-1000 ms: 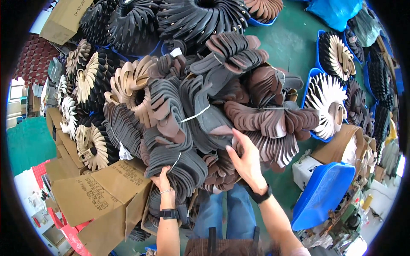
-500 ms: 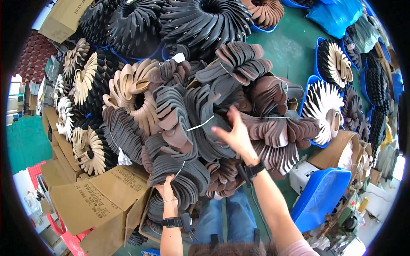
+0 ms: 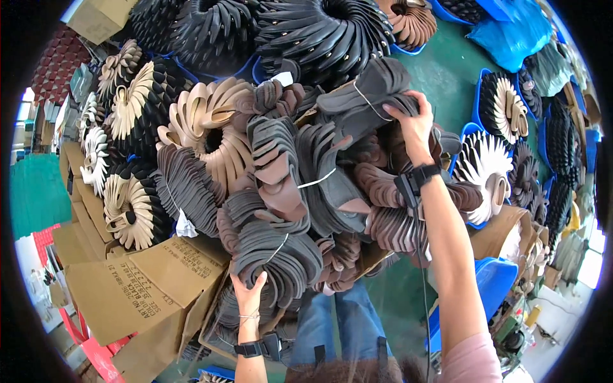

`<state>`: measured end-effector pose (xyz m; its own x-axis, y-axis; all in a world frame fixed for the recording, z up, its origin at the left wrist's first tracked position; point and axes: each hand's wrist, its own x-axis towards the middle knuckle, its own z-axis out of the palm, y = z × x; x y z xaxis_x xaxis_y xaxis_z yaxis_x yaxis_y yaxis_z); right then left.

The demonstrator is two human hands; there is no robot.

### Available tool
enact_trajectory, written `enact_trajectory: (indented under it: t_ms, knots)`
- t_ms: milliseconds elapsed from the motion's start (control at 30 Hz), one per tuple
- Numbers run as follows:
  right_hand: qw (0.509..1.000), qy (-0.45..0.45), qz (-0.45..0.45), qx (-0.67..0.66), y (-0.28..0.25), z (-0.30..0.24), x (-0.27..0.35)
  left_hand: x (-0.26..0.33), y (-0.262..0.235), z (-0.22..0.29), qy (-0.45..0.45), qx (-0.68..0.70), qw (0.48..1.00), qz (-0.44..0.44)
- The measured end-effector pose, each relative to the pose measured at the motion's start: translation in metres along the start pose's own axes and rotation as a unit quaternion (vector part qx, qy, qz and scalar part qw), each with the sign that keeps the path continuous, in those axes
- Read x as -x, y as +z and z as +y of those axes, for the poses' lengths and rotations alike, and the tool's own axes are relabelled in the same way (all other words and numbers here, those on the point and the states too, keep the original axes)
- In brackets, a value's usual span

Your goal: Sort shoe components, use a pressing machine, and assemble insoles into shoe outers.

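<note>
Stacks of dark grey and brown shoe insoles, tied with white string, fill the middle. My right hand (image 3: 414, 121) is closed on the near right end of a tied insole bundle (image 3: 367, 89) at the top of the heap, thumb on the near side and fingers over the far side. Lower down, my left hand (image 3: 248, 290) grips the near edge of a curved grey insole bundle (image 3: 281, 255), its thumb and fingers apart along that edge and its fingertips partly hidden. Between the hands lies another grey bundle (image 3: 329, 182) with a white tie.
An open cardboard box (image 3: 147, 293) stands at the left of the heap. Rings of beige and black shoe parts (image 3: 131, 207) lie further left, black ones (image 3: 325, 32) at the back. Blue tubs (image 3: 498, 281) stand at the right, and a blue plastic bag (image 3: 511, 32) lies far right.
My right hand has moved up and right from above the middle bundles, where its fingers were spread, and now grips the far bundle. My left hand stays at the lower bundle, its thumb now visible.
</note>
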<state>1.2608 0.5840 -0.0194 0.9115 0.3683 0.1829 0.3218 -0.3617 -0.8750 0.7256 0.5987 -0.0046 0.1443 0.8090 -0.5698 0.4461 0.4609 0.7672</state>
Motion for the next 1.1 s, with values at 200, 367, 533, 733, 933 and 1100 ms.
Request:
enact_trajectory:
  t_ms: [200, 367, 533, 733, 933, 1100]
  knots:
    - [0.989, -0.093, -0.024, -0.11, -0.106, -0.103, 0.03, 0.036, -0.02, 0.03, -0.049, 0.063, 0.995, 0.061]
    - [0.923, 0.011, -0.04, -0.382, -0.259, -0.103, 0.079, 0.084, -0.004, 0.102, 0.11, 0.063, 0.992, -0.008]
    - [0.748, -0.045, -0.169, -0.64, -0.351, -0.139, 0.175, 0.139, 0.006, 0.152, 0.075, 0.344, 0.834, -0.425]
    - [0.869, 0.209, 0.02, -0.449, -0.435, -0.131, 0.31, 0.225, -0.148, 0.026, 0.07, 0.211, 0.849, -0.479]
    - [0.84, 0.328, -0.135, -0.411, -0.446, -0.305, 0.377, 0.143, -0.035, 0.134, 0.074, 0.093, 0.838, -0.532]
    - [0.881, 0.253, -0.065, -0.395, -0.434, -0.309, 0.435, 0.244, -0.019, 0.184, -0.037, 0.204, 0.785, -0.583]
